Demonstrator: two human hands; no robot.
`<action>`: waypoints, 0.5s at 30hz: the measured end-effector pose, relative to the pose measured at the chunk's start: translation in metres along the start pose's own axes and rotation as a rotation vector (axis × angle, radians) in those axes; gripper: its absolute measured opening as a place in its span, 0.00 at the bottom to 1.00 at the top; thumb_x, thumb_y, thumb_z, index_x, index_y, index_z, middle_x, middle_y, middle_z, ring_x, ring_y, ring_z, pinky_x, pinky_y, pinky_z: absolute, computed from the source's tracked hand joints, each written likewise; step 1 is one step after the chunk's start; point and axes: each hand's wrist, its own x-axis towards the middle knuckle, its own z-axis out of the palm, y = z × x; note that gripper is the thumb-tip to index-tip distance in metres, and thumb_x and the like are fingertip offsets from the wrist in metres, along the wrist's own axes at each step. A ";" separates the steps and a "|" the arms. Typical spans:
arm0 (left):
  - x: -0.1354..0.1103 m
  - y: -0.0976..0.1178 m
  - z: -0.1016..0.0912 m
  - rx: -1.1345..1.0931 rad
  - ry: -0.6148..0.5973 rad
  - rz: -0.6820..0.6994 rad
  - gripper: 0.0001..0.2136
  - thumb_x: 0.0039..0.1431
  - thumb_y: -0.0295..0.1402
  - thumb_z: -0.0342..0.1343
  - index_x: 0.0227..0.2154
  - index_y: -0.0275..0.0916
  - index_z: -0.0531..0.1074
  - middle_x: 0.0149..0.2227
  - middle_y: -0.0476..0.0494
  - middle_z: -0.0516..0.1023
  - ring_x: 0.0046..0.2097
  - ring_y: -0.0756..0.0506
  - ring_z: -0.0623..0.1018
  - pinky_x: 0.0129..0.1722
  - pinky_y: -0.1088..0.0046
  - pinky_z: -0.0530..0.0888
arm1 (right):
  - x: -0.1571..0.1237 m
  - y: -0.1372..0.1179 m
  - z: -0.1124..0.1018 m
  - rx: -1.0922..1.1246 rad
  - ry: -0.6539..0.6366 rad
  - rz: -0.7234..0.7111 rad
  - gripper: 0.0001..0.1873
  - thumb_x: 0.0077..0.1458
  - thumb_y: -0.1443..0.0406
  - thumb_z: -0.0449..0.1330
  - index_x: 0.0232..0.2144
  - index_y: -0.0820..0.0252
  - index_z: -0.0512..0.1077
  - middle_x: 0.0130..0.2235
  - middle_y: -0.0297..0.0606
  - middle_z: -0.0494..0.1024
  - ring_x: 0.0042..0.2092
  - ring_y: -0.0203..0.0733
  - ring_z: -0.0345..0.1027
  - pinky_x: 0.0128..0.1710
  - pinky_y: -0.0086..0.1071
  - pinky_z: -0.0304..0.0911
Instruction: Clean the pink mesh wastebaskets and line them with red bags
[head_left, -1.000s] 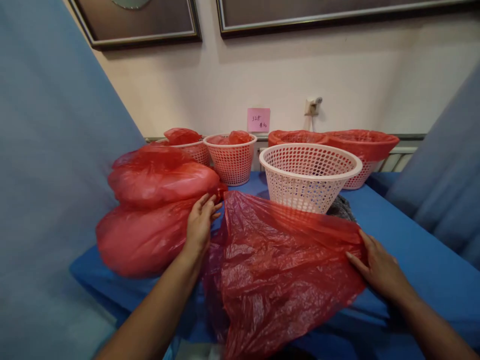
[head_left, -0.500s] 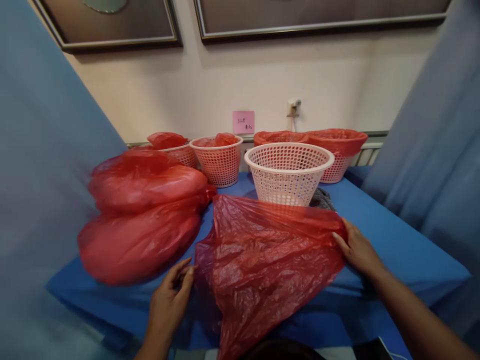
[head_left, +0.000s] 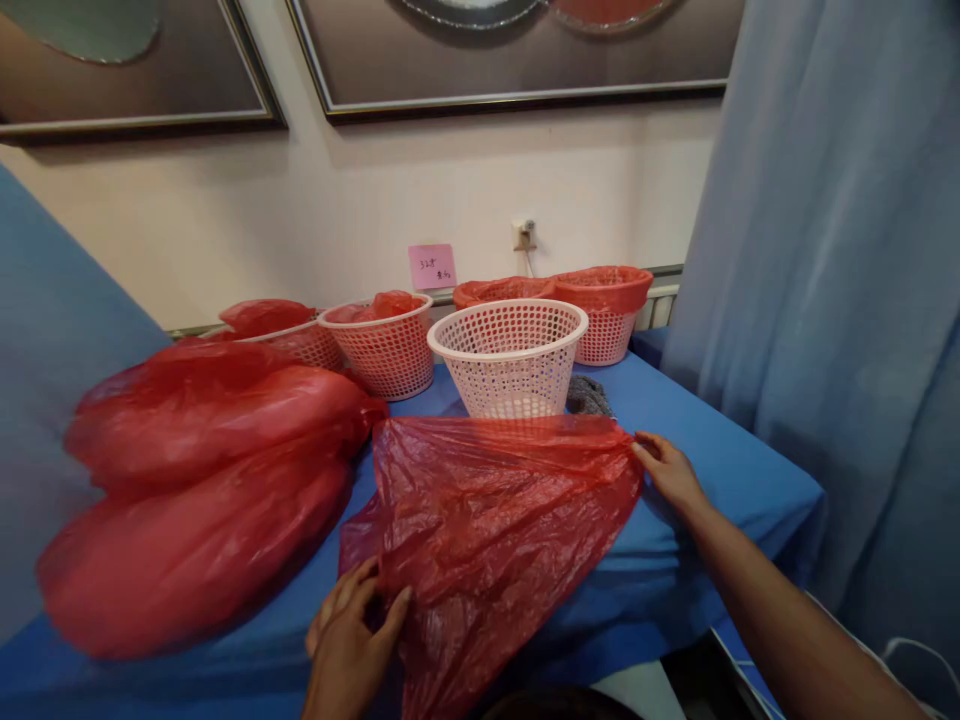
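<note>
A thin red plastic bag lies spread flat over the front of the blue-covered table, its lower part hanging towards me. My right hand pinches its gathered upper right corner between thumb and fingers. At the bag's left edge is my left hand, thumb and fingers apart, the thumb touching the red film. Just behind the bag stands an unlined white perforated plastic basket, its base partly covered by the bag's upper edge.
Large full red bags lie at left. White baskets with red bags in them, including one basket, line the wall. A grey cloth sits behind the unlined basket. A blue curtain hangs at right; a pink note is on the wall.
The view has shifted right, so things appear further left. My left hand has come to the bag's left edge. My right hand now pinches the corner with its fingertips.
</note>
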 end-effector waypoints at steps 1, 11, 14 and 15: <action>0.003 -0.001 0.001 -0.020 0.002 0.004 0.20 0.47 0.55 0.54 0.28 0.44 0.80 0.52 0.35 0.83 0.57 0.28 0.77 0.59 0.46 0.70 | -0.001 -0.001 0.002 -0.003 -0.009 0.017 0.24 0.56 0.49 0.59 0.46 0.59 0.76 0.45 0.47 0.83 0.44 0.48 0.79 0.46 0.44 0.75; 0.018 -0.004 -0.021 -0.141 0.101 -0.109 0.22 0.46 0.59 0.56 0.19 0.44 0.73 0.49 0.36 0.84 0.48 0.31 0.82 0.50 0.53 0.77 | -0.007 -0.019 0.003 -0.045 -0.100 0.073 0.30 0.50 0.51 0.65 0.52 0.59 0.71 0.48 0.45 0.82 0.39 0.45 0.78 0.43 0.43 0.74; 0.016 0.010 -0.035 -0.224 0.075 -0.137 0.24 0.48 0.63 0.55 0.22 0.44 0.75 0.31 0.44 0.84 0.34 0.36 0.82 0.36 0.60 0.80 | -0.019 -0.039 0.008 0.057 -0.260 0.034 0.20 0.51 0.55 0.62 0.46 0.55 0.74 0.38 0.38 0.83 0.35 0.46 0.78 0.38 0.41 0.74; 0.017 0.018 -0.045 -0.252 0.085 -0.128 0.25 0.49 0.64 0.54 0.23 0.45 0.75 0.26 0.47 0.82 0.30 0.37 0.81 0.31 0.62 0.79 | -0.025 -0.050 0.008 0.105 -0.306 0.001 0.16 0.53 0.56 0.61 0.42 0.54 0.75 0.36 0.36 0.83 0.35 0.46 0.78 0.38 0.40 0.74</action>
